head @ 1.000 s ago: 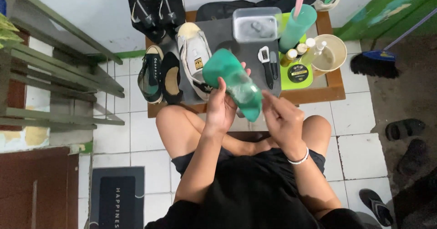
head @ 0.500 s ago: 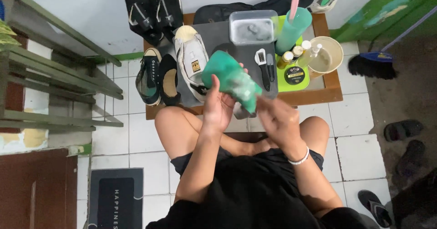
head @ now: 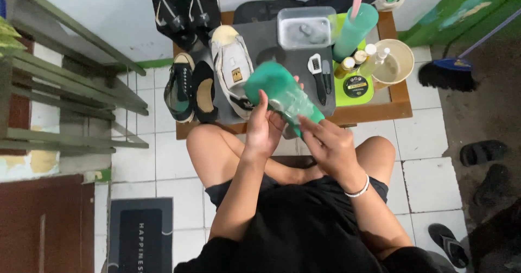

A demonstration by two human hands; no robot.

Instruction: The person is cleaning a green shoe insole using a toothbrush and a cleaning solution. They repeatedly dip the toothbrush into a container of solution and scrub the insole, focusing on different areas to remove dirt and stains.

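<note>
Head view, looking down: a green bottle (head: 279, 96) with a clear lower part is held tilted above a low wooden table (head: 400, 106), between the seated person's knees and the tabletop. Left hand (head: 264, 129) wraps its fingers around the bottle's side; right hand (head: 328, 145) grips the clear lower end. Since a moment ago the bottle has barely shifted, staying in the same two-handed hold. Just behind it lies a white sneaker (head: 232, 69), with a clear plastic box (head: 305, 27) and beige bowl (head: 395, 61) farther back.

Sneaker (head: 233, 72) left of bottle (head: 282, 96); box (head: 305, 27) behind; table (head: 399, 102) beneath.
</note>
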